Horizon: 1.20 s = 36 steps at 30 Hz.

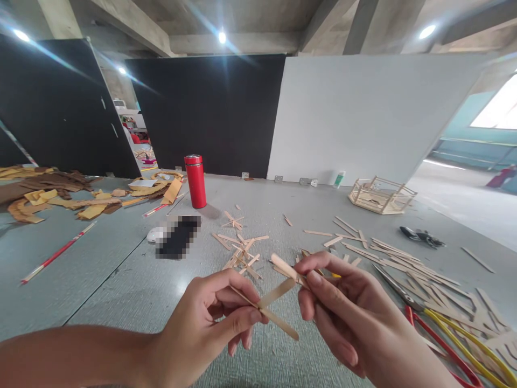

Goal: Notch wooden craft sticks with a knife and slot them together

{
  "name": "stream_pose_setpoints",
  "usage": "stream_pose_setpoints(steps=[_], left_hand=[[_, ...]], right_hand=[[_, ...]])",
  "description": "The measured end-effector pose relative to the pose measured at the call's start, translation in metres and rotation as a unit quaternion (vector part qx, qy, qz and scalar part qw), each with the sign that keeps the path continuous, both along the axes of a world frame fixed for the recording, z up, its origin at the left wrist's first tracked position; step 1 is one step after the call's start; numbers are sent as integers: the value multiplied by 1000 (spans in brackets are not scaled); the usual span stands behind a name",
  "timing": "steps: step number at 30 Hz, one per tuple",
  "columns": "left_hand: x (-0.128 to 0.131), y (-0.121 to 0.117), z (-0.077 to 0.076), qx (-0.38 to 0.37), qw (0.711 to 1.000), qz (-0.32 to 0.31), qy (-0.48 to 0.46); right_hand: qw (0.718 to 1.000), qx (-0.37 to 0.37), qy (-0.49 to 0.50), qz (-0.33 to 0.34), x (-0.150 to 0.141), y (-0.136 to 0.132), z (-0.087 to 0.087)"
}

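Note:
Between its thumb and fingers, my left hand (220, 318) pinches crossed wooden craft sticks (280, 323) that fan out to the right. My right hand (343, 307) grips another wooden stick piece (285, 267), its rounded end pointing left. The two held pieces are close together, and I cannot tell whether they touch. Beyond the hands, a pile of small joined stick crosses (244, 250) lies on the grey table (169, 302). Something yellow shows behind my right fingers, mostly hidden.
Many loose sticks (416, 264) spread at right, beside red-and-yellow-handled cutters (416, 307). A stick-built frame (382, 196) stands farther back. A red flask (195, 182), a blurred dark rectangle (177, 238) and a white mouse-like object (155, 235) sit left of centre. Leather-like scraps (52, 194) lie far left.

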<state>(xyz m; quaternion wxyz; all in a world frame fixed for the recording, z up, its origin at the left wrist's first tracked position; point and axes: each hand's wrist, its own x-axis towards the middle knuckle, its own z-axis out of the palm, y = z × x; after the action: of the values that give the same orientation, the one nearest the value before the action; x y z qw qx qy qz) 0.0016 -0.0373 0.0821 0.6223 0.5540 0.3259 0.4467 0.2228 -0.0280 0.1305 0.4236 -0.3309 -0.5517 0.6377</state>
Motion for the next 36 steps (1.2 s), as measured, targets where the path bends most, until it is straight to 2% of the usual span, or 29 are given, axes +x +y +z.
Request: stream_pose_setpoints(steps=[6,10,12,16,19,21,23,25,27,30,36], left_hand=[[0,0,-4,17,1000,6,22],[-1,-1,-10,115,990,51,70],[-2,-2,-10,136,985,65,82],[-1,-3,-8,94,991,54,82],[0,-3,-6,75,993,55,72],[1,-4,-7,76,994,55,62],[2,-5,-6,75,995,49,54],[2,-6,-6,63,996,40,51],[2,-7,-4,51,997,33,51],[2,-7,-3,66,996,35,55],[1,-9,-3,62,995,47,69]], right_hand=[[999,-22,-21,-14,-3,-3,0],[998,-45,-26,-23,-8,-8,1],[996,-38,-53,-55,-12,-12,1],[977,30,-139,-160,-17,-18,-7],[938,174,-195,-228,-17,-19,-20],[889,300,-239,-251,-15,-20,-27],[833,405,-285,-246,-12,-20,-31],[788,469,-326,-229,-8,-20,-32],[759,498,-355,-224,-5,-19,-30],[737,522,-378,-206,0,-20,-28],[719,573,-370,-134,10,-21,-32]])
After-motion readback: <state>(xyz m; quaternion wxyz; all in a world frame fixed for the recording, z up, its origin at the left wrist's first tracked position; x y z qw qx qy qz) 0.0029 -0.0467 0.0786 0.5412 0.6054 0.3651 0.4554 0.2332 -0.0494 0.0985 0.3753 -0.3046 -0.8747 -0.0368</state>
